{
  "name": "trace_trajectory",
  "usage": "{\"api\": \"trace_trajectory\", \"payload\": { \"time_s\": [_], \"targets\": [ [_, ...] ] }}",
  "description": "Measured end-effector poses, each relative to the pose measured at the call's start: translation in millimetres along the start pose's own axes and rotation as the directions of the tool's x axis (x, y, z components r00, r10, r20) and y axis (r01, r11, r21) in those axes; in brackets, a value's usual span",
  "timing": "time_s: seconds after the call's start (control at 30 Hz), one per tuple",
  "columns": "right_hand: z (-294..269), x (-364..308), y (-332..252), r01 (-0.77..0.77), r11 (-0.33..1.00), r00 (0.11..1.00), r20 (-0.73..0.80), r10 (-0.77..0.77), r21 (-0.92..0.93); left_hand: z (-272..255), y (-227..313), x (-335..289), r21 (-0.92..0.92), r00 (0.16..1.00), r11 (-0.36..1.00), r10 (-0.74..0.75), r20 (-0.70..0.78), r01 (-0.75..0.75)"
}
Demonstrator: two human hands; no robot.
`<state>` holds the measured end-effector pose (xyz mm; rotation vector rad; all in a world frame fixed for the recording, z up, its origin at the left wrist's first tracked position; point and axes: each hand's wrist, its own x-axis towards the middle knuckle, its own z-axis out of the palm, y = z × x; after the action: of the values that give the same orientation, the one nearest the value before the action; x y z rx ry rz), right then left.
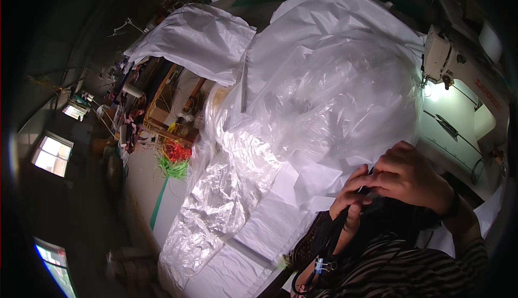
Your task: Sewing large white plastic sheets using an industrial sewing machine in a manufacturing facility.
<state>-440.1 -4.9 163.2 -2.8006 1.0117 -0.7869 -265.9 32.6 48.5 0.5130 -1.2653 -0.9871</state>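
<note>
My left hand [349, 196] and my right hand [404, 178] meet at the lower right, in front of my body. Between their fingertips is something small and dark, mostly covered by the fingers; I cannot make out its kind. The right hand is closed in a pinch, and the left fingers bend in against the same spot. Just beyond the hands lies a large heap of clear plastic film [237, 174] over white sheet material [334, 14]. A black cord with a metal binder clip [324, 265] runs beside my left forearm.
A sewing machine [458, 63] with its lamp lit stands at the right. Thread snips [445, 122] lie on its pale bed. Red strands [177, 149] and green strands [172, 167] are bunched on the left, near a cluttered wooden rack [162, 101].
</note>
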Motion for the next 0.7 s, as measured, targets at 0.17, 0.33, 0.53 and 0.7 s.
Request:
{"api": "trace_trajectory", "payload": {
  "time_s": [0.17,0.33,0.53,0.7],
  "targets": [
    [-17,9,-17,-0.006,0.999,0.987,-0.157,0.015,0.053,3,-4,23,-0.179,0.988,0.973,-0.139,0.061,0.148],
    [-13,22,-43,0.314,0.896,0.949,-0.143,-0.283,0.313,20,-7,25,-0.235,0.998,0.970,-0.064,0.026,0.069],
    [-3,33,-62,0.409,0.792,0.912,-0.184,-0.366,0.453,10,-30,35,-0.263,0.964,0.960,-0.021,0.266,0.094],
    [5,39,-68,0.250,0.762,0.913,0.117,-0.391,0.598,16,-26,38,-0.294,0.950,0.951,0.000,0.311,0.096]
  ]
}}
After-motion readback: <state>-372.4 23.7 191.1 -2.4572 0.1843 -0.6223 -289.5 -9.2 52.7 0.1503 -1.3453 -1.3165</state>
